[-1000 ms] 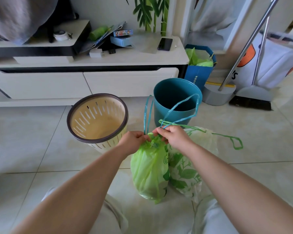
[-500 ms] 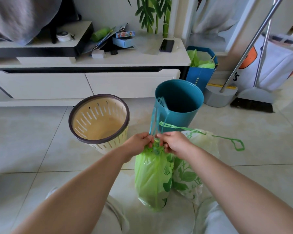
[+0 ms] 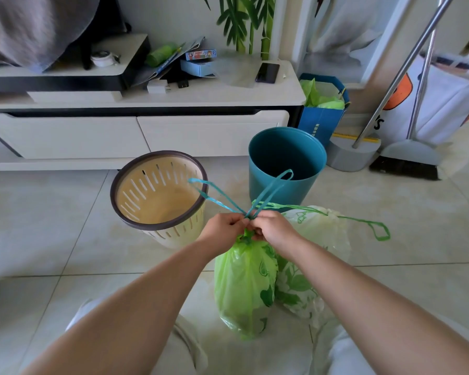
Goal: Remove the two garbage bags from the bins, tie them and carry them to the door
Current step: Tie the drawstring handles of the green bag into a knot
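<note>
Both hands pinched shut at the neck of the green bag: left hand and right hand each grip its teal drawstring, loops splayed up in a V. Bag stands on the floor tiles, touching the pale leaf-print bag on its right. Beige bin and teal bin sit just behind, both unlined.

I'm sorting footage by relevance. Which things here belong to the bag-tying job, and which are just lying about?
Part of the job:
- bright green plastic garbage bag, its teal drawstrings pinched by the left hand and right hand
- pale leaf-print garbage bag
- beige slotted bin
- teal round bin

Lying about:
- black phone
- blue paper bag
- grey broom and dustpan
</note>
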